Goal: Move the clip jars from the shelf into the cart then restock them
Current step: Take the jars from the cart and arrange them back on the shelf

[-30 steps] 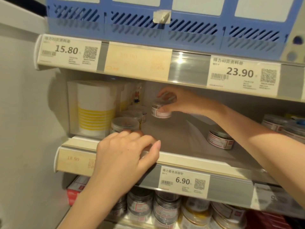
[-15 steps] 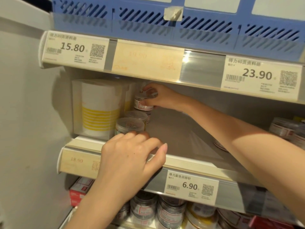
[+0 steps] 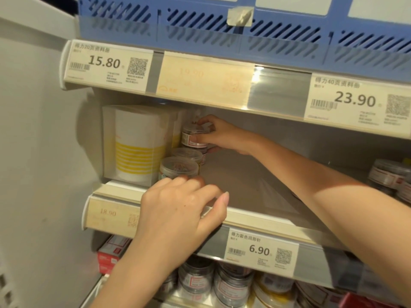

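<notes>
1. Middle shelf (image 3: 255, 192): a pale, bare board between a white side panel (image 3: 33, 152) at left and a price rail along its near edge, with tags reading 18.90 and 6.90.
2. Right hand (image 3: 219, 135): reaches to the far left corner of the shelf; its grip grasps a clip jar (image 3: 194, 135), which sits atop another jar in a row of jars.
3. Left hand (image 3: 178, 216): rests on the near shelf edge, its grip released; the fingertips lie at the nearest jar (image 3: 179, 167), though contact cannot be told.
4. White box with yellow stripes (image 3: 135, 145): stands just left of the jars.
5. More jars (image 3: 391, 174): far right on the shelf, and others on the shelf below.
6. Blue slotted bins (image 3: 244, 27): above the upper rail, tagged 15.80 and 23.90.
</notes>
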Demonstrator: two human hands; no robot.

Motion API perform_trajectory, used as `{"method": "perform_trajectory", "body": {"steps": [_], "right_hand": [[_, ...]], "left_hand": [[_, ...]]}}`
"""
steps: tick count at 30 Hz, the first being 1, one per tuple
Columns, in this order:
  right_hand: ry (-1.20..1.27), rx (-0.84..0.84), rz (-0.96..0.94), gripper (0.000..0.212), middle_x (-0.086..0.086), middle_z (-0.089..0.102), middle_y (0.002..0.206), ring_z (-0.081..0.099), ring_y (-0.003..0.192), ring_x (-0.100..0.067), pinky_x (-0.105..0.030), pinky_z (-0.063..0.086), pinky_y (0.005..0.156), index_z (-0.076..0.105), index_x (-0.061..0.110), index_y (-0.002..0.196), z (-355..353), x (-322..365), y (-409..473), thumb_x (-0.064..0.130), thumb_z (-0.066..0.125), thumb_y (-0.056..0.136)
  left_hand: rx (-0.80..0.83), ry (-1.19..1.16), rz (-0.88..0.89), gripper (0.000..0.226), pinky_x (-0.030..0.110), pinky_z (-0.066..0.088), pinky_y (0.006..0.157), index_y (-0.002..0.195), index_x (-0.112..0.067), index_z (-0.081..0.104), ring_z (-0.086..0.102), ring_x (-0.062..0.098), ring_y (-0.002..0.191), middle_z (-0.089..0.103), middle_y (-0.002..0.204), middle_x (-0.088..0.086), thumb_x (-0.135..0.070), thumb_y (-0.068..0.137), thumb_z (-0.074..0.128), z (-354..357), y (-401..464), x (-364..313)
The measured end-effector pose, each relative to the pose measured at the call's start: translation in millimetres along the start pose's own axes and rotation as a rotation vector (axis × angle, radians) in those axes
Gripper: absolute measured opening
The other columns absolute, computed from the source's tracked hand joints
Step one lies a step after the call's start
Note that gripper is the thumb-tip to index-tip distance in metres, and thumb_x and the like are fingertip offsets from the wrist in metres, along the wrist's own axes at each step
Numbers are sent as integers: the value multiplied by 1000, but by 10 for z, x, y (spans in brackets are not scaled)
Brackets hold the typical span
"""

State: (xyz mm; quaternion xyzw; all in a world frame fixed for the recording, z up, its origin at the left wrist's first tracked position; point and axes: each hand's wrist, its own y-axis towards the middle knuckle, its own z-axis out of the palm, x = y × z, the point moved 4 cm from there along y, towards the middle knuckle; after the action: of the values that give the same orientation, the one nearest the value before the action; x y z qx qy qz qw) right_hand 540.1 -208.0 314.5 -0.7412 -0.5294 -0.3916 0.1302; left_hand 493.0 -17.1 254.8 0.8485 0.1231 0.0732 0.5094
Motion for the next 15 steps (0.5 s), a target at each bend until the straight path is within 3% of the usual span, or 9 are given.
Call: {"method": "perform_trajectory", "body": {"steps": [3, 6, 9, 12, 15], "right_hand": [[-8, 25, 4, 54, 3, 52, 108, 56, 100, -14, -40, 53, 89, 40, 14, 130, -3, 31, -55, 23, 69, 85], [-58, 56, -8, 38, 18, 48, 92, 51, 88, -1, -34, 50, 85, 39, 27, 113, -39, 85, -150, 23, 66, 87], [-74, 61, -45, 35, 23, 43, 89, 49, 83, 6, -16, 49, 74, 37, 34, 102, -112, 149, -276, 19, 66, 87], [-142, 52, -100, 46, 24, 39, 90, 47, 75, 18, 2, 39, 64, 32, 31, 107, -206, 190, -427, 10, 66, 86], [-310, 53, -94, 56, 21, 44, 104, 47, 96, 8, 1, 34, 79, 37, 23, 128, -319, 196, -623, 19, 70, 84]], "left_hand": [[4, -1, 0, 37, 26, 22, 57, 65, -27, 65, 52, 17, 53, 52, 54, -6, -43, 88, 41, -1, 2, -1], [9, 3, -2, 37, 26, 22, 57, 65, -27, 66, 52, 18, 53, 52, 55, -6, -43, 88, 41, -1, 2, -1], [17, -2, -9, 37, 26, 23, 57, 66, -27, 66, 53, 18, 54, 54, 55, -6, -43, 89, 41, 1, 0, 2], [21, 0, -12, 38, 26, 23, 57, 66, -26, 66, 55, 18, 54, 55, 56, -6, -43, 89, 40, -2, 0, 3], [19, 5, -11, 39, 26, 24, 57, 67, -26, 67, 56, 19, 55, 55, 55, -5, -42, 89, 39, -10, 0, -2]]}}
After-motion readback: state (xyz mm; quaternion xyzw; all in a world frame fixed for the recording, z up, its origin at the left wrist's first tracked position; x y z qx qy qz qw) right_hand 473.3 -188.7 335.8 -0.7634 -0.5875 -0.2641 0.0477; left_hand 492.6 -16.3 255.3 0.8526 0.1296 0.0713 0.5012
